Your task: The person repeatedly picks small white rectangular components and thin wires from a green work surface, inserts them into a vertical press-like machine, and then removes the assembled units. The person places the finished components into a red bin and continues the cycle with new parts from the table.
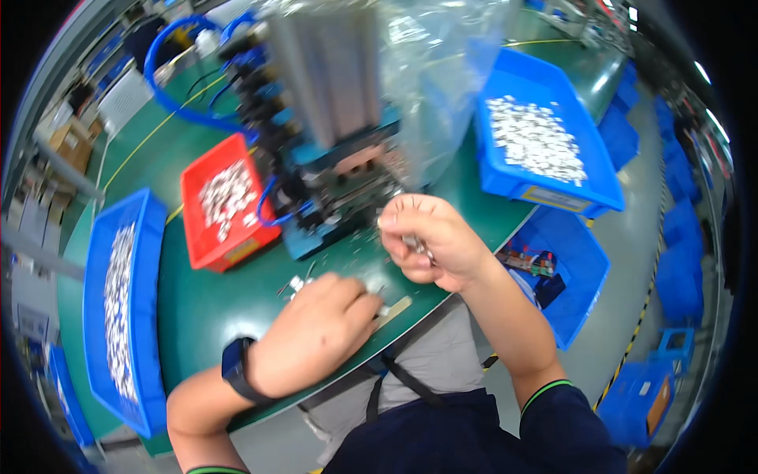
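Observation:
My right hand [434, 241] is closed in front of the bench press [339, 158], beside its lower plate. Several small silvery metal parts [418, 246] show in its palm, and thumb and forefinger are pinched together. My left hand [328, 324] is low over the green table [209, 304], back upward and fingers curled in. Something small and pale shows by its fingertips, too blurred to name. Just beyond this hand a few small metal parts [298, 284] lie on the tabletop. Bits of debris are scattered near the press base.
A red bin [229, 257] and a long blue bin [150, 316] of small pale parts stand left. Another blue bin [545, 189] of parts is at right, above a lower blue bin [576, 276] with mixed items. A clear plastic bag [442, 87] hangs beside the press; blue hoses [170, 107] loop behind.

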Demonstrator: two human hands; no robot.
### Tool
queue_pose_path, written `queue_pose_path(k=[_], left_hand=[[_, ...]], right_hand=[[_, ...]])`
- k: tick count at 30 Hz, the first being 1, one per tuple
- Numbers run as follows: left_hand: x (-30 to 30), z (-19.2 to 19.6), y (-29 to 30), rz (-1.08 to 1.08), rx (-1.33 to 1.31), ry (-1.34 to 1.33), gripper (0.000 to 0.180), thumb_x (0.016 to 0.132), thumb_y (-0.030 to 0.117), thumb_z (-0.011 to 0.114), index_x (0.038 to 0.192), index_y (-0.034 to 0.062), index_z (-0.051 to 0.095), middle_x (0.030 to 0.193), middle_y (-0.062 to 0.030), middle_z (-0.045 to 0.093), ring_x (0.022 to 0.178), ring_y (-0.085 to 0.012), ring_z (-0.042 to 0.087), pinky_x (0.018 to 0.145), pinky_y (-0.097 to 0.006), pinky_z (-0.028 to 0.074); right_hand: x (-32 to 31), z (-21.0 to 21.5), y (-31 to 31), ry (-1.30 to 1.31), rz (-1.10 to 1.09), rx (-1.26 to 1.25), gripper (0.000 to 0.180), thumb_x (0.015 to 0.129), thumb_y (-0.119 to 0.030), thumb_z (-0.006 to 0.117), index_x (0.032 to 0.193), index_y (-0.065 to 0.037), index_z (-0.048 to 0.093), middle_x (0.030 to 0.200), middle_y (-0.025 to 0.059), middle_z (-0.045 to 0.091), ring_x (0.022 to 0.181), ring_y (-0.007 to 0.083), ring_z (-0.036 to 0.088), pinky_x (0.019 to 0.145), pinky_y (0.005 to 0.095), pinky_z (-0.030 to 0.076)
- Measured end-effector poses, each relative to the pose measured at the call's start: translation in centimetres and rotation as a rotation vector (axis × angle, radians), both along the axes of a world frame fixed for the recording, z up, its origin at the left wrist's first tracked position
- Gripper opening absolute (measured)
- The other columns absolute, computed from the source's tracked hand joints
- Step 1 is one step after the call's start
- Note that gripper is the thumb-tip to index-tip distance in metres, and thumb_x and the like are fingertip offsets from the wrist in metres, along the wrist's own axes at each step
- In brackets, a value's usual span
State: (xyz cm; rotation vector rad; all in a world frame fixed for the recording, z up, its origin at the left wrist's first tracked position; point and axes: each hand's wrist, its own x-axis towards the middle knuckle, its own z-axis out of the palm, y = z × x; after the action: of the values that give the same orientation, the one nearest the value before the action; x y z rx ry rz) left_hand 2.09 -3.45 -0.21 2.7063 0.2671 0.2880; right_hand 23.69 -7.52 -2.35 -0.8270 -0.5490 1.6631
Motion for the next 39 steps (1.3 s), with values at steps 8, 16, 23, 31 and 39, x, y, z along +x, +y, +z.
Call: queue_pose_path(k=[8,16,23,31,39], left_hand=[[0.3,-1.2,-1.9,-0.016,0.367,0.07,0.026,0.076,0.009,0.064,0.1,-0.001,0.06,0.095,-0.0122,0.057,0.088,-0.0266,0.056,0.077,-0.037,0.044],[0.3,-0.4,0.8,0.261,-0.07,-0.355,0.011,0.088,0.005,0.064,0.096,-0.0022,0.061,0.081,-0.0097,0.061,0.07,-0.0198,0.059,0.066,-0.029,0.047],[1.2,2.7,2.9,0.401,-0.899,-0.623,0.024,0.098,0.02,0.059,0.109,-0.0016,0.062,0.082,0.0027,0.058,0.067,-0.0039,0.049,0.06,-0.02,0.042],[1.2,-0.5,1.5,0.492,-1.07,-0.699,0.021,0.099,0.019,0.057,0.107,-0.0008,0.057,0.088,-0.0015,0.062,0.072,-0.0058,0.054,0.065,-0.021,0.045],[1.9,-1.4,1.3,0.451,-1.028,-0.513,0.023,0.098,0.019,0.059,0.11,-0.0006,0.058,0.088,-0.0018,0.064,0.077,-0.0066,0.057,0.068,-0.022,0.046]], right_hand=[[17.1,8.6,-2.7,-1.005,-0.474,0.094,0.024,0.087,-0.026,0.071,0.082,-0.006,0.059,0.067,0.0044,0.059,0.047,0.0082,0.05,0.039,0.0228,0.038],[14.5,6.2,-3.9,-1.284,-0.595,0.357,0.02,0.089,-0.017,0.069,0.099,-0.001,0.064,0.088,0.0028,0.065,0.083,0.0088,0.059,0.076,0.0254,0.049],[-1.5,2.7,-0.9,-0.623,-0.121,0.356,0.03,0.089,-0.015,0.07,0.111,0.003,0.06,0.094,0.0046,0.064,0.082,0.0082,0.061,0.069,0.0217,0.05],[-4.9,-0.6,0.5,-0.113,-0.219,0.349,0.019,0.094,-0.014,0.065,0.102,0.003,0.061,0.085,0.0083,0.066,0.071,0.0116,0.063,0.058,0.0232,0.05],[-3.3,-2.3,-0.4,-0.202,-0.227,0.312,0.019,0.092,-0.013,0.066,0.099,0.004,0.063,0.082,0.0077,0.066,0.068,0.0111,0.063,0.056,0.0231,0.051]])
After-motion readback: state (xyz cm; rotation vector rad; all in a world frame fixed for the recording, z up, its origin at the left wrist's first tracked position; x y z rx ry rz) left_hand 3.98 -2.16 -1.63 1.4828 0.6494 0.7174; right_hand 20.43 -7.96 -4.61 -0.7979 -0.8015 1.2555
